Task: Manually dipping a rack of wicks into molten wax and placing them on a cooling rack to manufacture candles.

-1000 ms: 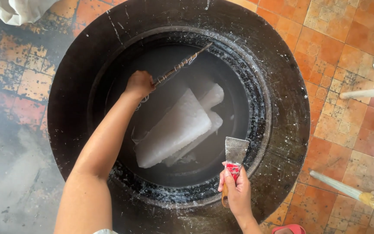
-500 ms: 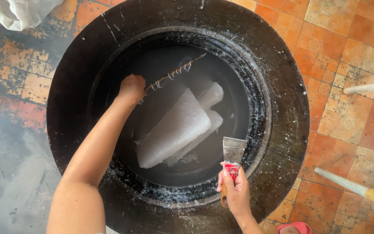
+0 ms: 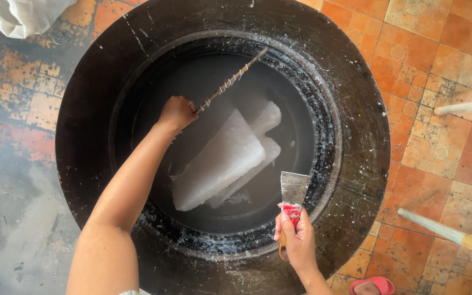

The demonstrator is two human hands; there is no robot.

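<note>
Inside the tyre-like black ring (image 3: 350, 109): two white slabs (image 3: 219, 164) lay in dark water, leaning on each other.
Left hand (image 3: 176, 112): grip closed round a ribbed metal rod (image 3: 230, 81), its far end at the ring's inner edge.
Right hand (image 3: 299, 240): grip closed on a scraper (image 3: 292, 191), blade above the near rim.
Step, as judged: rod working the slabs; the next move would need steady leverage.
Floor (image 3: 438, 136): worn orange tiles, white-spattered.

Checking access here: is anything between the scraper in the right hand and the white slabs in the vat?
Nothing visible. The scraper in the right hand sits at the vat's inner rim; only open liquid separates it from the white slabs.
</note>
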